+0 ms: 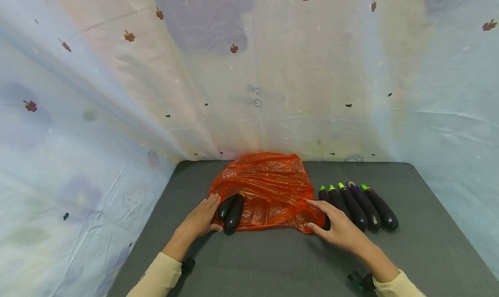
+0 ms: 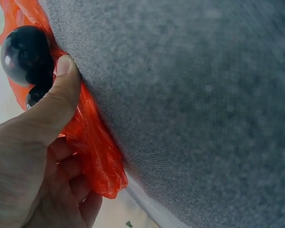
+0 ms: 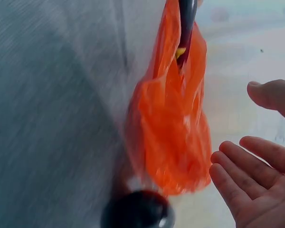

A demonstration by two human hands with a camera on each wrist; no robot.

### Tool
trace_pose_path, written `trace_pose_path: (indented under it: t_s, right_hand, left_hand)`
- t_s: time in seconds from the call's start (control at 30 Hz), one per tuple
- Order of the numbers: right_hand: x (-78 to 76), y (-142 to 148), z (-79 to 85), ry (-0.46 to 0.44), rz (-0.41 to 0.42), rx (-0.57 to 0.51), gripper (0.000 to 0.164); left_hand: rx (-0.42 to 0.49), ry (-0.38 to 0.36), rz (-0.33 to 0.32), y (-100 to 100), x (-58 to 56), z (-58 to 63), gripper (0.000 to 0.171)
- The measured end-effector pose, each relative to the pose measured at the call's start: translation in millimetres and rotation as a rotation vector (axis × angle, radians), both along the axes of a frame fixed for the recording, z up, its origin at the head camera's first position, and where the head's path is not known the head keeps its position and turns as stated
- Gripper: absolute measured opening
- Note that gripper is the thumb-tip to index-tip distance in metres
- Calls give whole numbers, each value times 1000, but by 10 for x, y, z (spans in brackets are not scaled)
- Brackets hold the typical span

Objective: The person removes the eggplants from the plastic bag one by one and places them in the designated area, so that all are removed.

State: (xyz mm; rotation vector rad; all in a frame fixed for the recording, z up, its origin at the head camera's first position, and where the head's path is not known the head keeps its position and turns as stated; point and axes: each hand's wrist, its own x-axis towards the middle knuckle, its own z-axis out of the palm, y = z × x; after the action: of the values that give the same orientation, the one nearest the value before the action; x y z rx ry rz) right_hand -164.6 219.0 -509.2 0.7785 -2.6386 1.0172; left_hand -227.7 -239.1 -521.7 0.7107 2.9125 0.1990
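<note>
A: Where are the two eggplants (image 1: pixel 234 214) sitting relative to fingers?
B: Lying at the left end of the red bag (image 1: pixel 273 210), just right of the left hand (image 1: pixel 200 217). Their rounded ends are poking past the bag's near edge.
A: Left fingers?
B: Lying fairly straight along the bag's left edge, thumb spreading apart from them and touching plastic in the left wrist view.
A: Right hand (image 1: pixel 337 225)?
B: Fingers extending, thumb spreading wide, gripping nothing. Tips are reaching the bag's right end; can't tell if they're touching.
A: Room on that side?
B: Tight. The row of five eggplants (image 1: pixel 352 208) is lying just beyond the hand, its leftmost one partly hiding behind it.
A: Edges?
B: Bag's far side is reaching the far edge of the grey table (image 1: pixel 273 262), near the hanging sheet (image 1: pixel 273 115). More room on the near side: table is running from the bag toward the person. A strip is also showing left of the left hand, another right of the row.
</note>
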Motion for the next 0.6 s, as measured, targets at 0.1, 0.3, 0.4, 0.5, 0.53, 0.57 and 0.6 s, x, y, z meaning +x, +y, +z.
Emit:
trace_pose_path:
  t_s: [0.1, 0.3, 0.4, 0.5, 0.53, 0.57, 0.6]
  right_hand:
    - [-26, -103, 5, 8, 19, -4, 63]
    - [-63, -309, 16, 30, 59, -30, 64]
    - [-60, -426, 31, 14, 66, -31, 64]
    - [-55, -543, 36, -30, 68, -23, 64]
    - [-55, -580, 36, -47, 71, -21, 64]
    - [-55, -615, 36, -61, 73, -20, 64]
    - [-60, -648, 34, -69, 77, -20, 64]
  left_hand:
    - [-2, -1, 2, 2, -1, -1, 103]
    - [-2, -14, 0, 8, -4, 12, 103]
    - [-9, -18, 0, 12, -1, 24, 104]
    - [-9, -20, 1, 18, 3, 38, 104]
    - [-7, -21, 1, 19, 4, 43, 104]
    - [-6, -23, 1, 21, 6, 48, 104]
    - [-3, -24, 0, 23, 6, 52, 104]
